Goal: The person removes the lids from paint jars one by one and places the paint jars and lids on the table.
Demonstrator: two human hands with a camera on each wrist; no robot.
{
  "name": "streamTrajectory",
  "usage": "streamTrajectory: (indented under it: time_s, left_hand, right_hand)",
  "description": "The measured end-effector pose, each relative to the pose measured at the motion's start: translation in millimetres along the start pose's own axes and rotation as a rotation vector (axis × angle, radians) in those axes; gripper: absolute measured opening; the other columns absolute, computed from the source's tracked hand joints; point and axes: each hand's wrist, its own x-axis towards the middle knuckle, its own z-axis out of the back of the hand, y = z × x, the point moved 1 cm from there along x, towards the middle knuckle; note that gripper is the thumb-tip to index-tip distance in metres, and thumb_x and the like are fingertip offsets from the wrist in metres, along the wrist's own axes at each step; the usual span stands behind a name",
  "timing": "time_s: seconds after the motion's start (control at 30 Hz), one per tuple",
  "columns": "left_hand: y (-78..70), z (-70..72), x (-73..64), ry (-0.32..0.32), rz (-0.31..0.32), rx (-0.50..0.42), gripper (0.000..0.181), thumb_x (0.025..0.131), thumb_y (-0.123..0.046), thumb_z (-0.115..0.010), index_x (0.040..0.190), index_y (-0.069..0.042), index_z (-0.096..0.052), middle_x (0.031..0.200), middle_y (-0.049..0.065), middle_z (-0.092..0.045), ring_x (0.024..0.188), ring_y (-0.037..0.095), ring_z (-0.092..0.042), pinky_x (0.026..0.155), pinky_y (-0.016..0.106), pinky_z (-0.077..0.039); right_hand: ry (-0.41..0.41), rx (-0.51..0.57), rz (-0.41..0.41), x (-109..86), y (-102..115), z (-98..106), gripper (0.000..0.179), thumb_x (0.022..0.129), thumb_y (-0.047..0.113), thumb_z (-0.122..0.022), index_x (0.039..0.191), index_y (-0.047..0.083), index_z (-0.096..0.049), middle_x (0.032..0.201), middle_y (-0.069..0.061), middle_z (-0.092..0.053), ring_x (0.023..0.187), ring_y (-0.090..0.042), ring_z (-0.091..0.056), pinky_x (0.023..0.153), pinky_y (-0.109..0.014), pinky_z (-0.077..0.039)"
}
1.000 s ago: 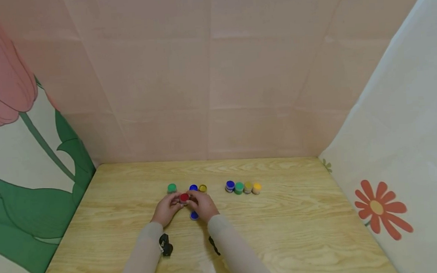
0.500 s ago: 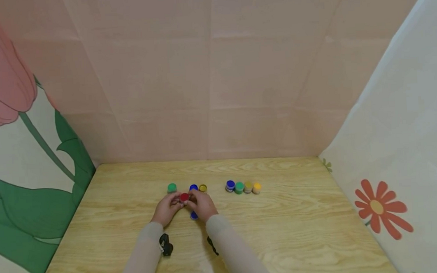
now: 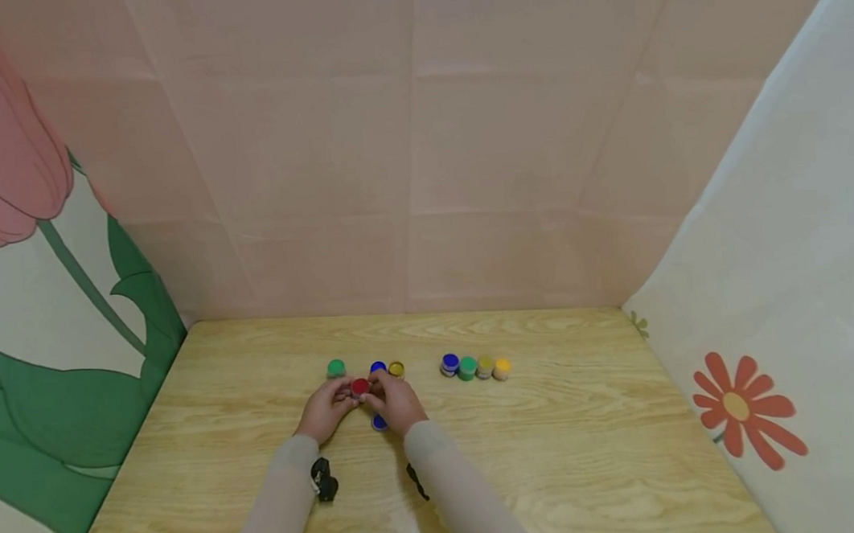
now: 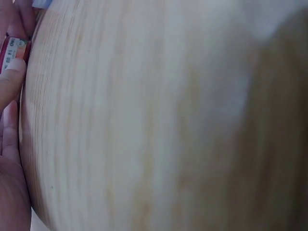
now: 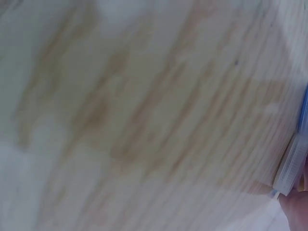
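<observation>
Both hands hold one small jar with a red top [image 3: 360, 387] over the left-middle part of the table. My left hand [image 3: 324, 409] grips it from the left, fingers and thumb curled at its side. The thumb lies against the jar's printed label [image 4: 13, 50] in the left wrist view. From the right, my right hand [image 3: 398, 401] pinches the same jar at its top edge between thumb and fingers. Below the right hand is a small round blue piece [image 3: 380, 423], partly covered by that hand. A clear-walled jar [image 5: 292, 163] shows at the edge of the right wrist view.
Just beyond the hands stand a green-topped jar [image 3: 336, 369], a blue one [image 3: 378, 367] and a gold one [image 3: 396, 369]. Farther right is a row of blue [image 3: 450, 364], green [image 3: 467, 368], olive [image 3: 485, 366] and orange [image 3: 501, 369] jars. A pink backdrop [image 3: 408, 179] rises behind the table.
Both hands stay in almost the same place around the red-topped jar, with only tiny shifts of the right hand. The other jars have not moved.
</observation>
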Motion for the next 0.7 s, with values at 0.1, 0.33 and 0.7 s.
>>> streamTrajectory:
  time_s: [0.1,0.33,0.7]
  left_hand:
    - [-0.6,-0.2,-0.3,0.002,0.007,0.003,0.035,0.091,0.001,-0.072,0.126,0.002,-0.066,0.119,0.016,-0.068,0.109,0.032,-0.066,0.097,0.043,-0.055]
    - [-1.8,-0.4,-0.4,0.004,0.015,0.003,0.034,0.092,0.001,-0.072,0.126,0.001,-0.066,0.119,0.016,-0.068,0.11,0.033,-0.066,0.097,0.044,-0.055]
    - [-1.7,0.4,-1.0,0.005,-0.002,-0.017,0.034,0.092,0.002,-0.072,0.125,0.002,-0.066,0.118,0.016,-0.069,0.109,0.033,-0.066,0.097,0.043,-0.055]
  right_hand:
    - [-0.01,0.002,-0.003,0.5,-0.1,-1.4,0.022,0.097,0.026,-0.071,0.114,0.013,-0.065,0.104,-0.002,-0.074,0.096,-0.016,-0.07,0.084,-0.033,-0.058]
    - [-0.003,-0.019,0.018,1.2,-1.2,-1.7,0.027,0.098,0.026,-0.069,0.122,0.013,-0.068,0.109,-0.001,-0.074,0.099,-0.014,-0.07,0.085,-0.03,-0.058]
    - [0.031,0.002,-0.01,-0.8,0.0,1.4,0.033,0.099,0.027,-0.067,0.128,0.011,-0.063,0.114,-0.004,-0.074,0.105,-0.017,-0.069,0.092,-0.035,-0.057]
